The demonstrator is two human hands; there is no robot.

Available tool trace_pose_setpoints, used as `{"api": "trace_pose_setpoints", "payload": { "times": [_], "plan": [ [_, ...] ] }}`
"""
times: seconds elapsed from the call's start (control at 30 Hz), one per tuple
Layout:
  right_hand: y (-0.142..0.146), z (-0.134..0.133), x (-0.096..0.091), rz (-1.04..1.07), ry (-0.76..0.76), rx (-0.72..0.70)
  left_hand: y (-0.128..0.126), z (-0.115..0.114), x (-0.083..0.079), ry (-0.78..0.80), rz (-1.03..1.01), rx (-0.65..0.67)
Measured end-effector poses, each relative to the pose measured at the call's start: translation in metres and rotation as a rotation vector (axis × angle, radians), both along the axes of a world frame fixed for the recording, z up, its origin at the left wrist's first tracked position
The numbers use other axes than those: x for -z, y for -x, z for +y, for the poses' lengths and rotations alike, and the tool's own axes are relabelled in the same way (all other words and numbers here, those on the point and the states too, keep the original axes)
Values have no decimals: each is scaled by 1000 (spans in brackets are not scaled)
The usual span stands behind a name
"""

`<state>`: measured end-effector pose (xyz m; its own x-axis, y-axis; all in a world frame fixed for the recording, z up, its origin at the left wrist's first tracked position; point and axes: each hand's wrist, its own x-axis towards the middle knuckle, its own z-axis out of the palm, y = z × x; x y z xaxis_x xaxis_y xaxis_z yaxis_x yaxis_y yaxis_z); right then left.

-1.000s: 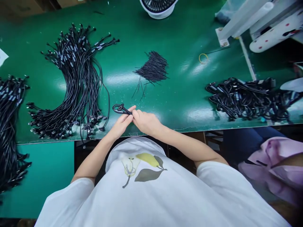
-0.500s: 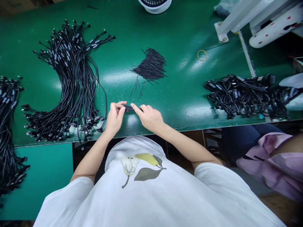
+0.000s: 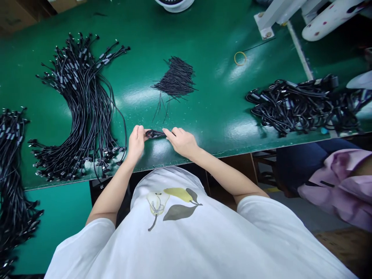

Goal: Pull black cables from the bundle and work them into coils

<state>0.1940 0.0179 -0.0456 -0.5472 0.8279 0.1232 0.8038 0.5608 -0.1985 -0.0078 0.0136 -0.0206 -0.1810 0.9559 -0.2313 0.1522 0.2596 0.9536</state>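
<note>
A black cable (image 3: 155, 134), folded into a short bundle, stretches between my two hands just above the green table's front part. Its looped end is at my left hand (image 3: 136, 144), whose fingers are closed at that end. My right hand (image 3: 183, 143) pinches the other end between thumb and fingers. Beyond my hands lies a heap of thin black ties (image 3: 177, 77), with a few loose ones on its near side. Left of my left hand, a large fan of straight black cables (image 3: 87, 104) with connectors spreads over the table.
Coiled black cables (image 3: 293, 106) are heaped at the right. Another cable bundle (image 3: 11, 166) hangs over the left side. A yellow ring (image 3: 240, 58), a white metal bracket (image 3: 266, 25) and a white round object (image 3: 176, 5) sit farther back. Someone in pink (image 3: 340, 182) is at the right.
My left hand has turned and shifted slightly left, so the cable's looped end now shows. My right hand keeps its grip. The whole view has shifted a little.
</note>
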Motion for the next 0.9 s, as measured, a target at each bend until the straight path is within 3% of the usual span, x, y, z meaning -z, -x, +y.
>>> {"api": "trace_pose_setpoints", "payload": {
  "times": [0.07,0.17,0.3,0.47,0.53,0.7,0.9],
  "plan": [
    [-6,2,1,17,30,43,-2,1,2,47,-174,13],
    [-14,5,1,42,36,70,-5,-1,0,52,-277,147],
    [-15,5,4,60,39,34,-13,-3,-2,-27,-274,311],
    [-7,0,5,60,32,86,-28,-6,0,-139,-210,368],
    [-3,-3,4,64,22,99,-36,-7,4,-204,-166,321],
    [6,-9,5,80,-10,71,-48,-7,12,-277,-123,56],
    [14,-6,7,116,4,76,-45,-3,13,-304,83,10]
  ]
}}
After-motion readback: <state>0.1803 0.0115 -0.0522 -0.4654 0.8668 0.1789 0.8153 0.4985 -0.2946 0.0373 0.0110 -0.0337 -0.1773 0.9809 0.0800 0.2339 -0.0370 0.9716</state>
